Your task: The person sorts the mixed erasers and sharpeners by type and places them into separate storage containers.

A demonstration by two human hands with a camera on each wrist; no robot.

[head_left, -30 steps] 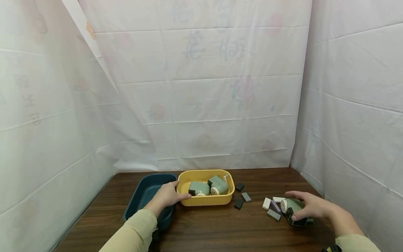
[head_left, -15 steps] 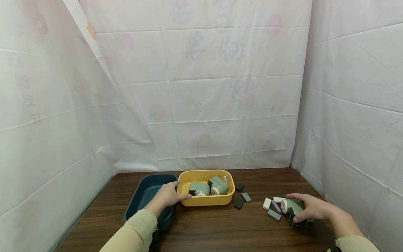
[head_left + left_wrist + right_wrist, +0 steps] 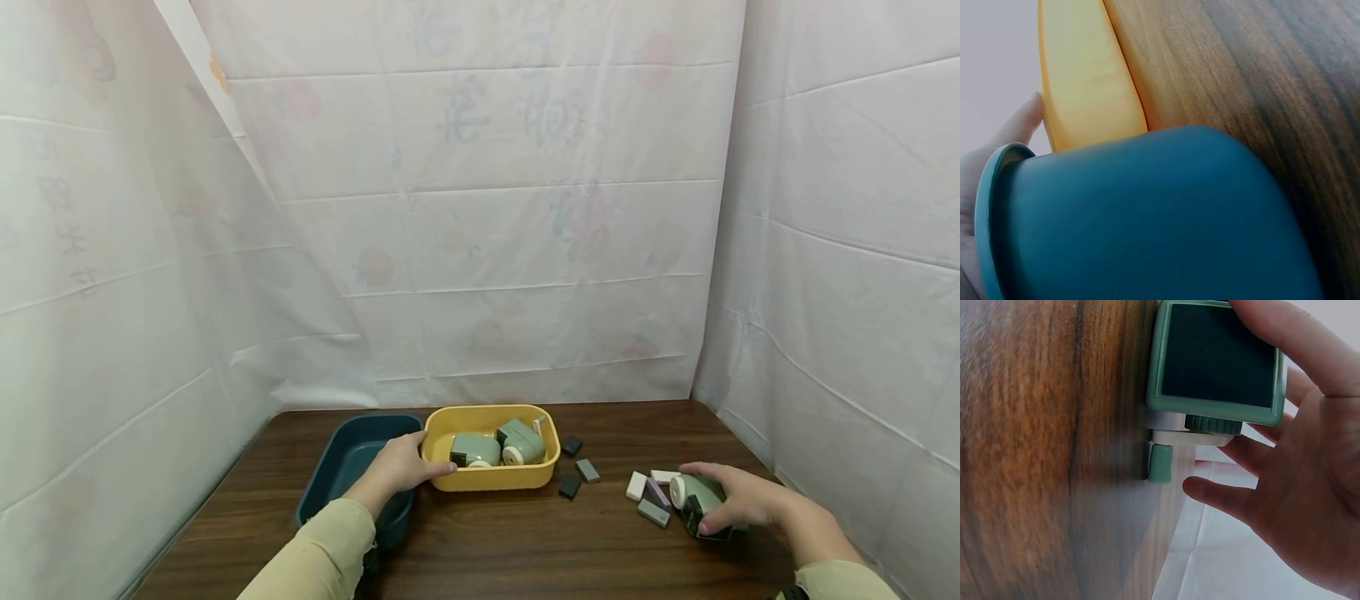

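My left hand [image 3: 399, 463] holds the corner of a yellow bin [image 3: 501, 478], its thumb on the near rim and its fingers at the left side. Inside the bin lie two green crank pencil sharpeners, one on the left [image 3: 476, 447] and one on the right [image 3: 522, 442]. At the table's right side, my right hand [image 3: 744, 497] grips another green pencil sharpener [image 3: 1218, 359], thumb and fingers on opposite sides of its body. In the right wrist view its dark window faces the camera, its crank handle [image 3: 1160, 464] shows below, and my little finger extends free.
A deep blue bin [image 3: 356, 450] stands left of the yellow one, under my left forearm. Several small dark and grey blocks [image 3: 588, 471] lie right of the yellow bin. White [image 3: 636, 485], grey [image 3: 653, 512] and purple blocks lie beside the right hand. White sheets [image 3: 480, 250] enclose the table.
My right hand has settled slightly lower around the pencil sharpener, which stays nearly in place. The left hand and both bins have not visibly moved.
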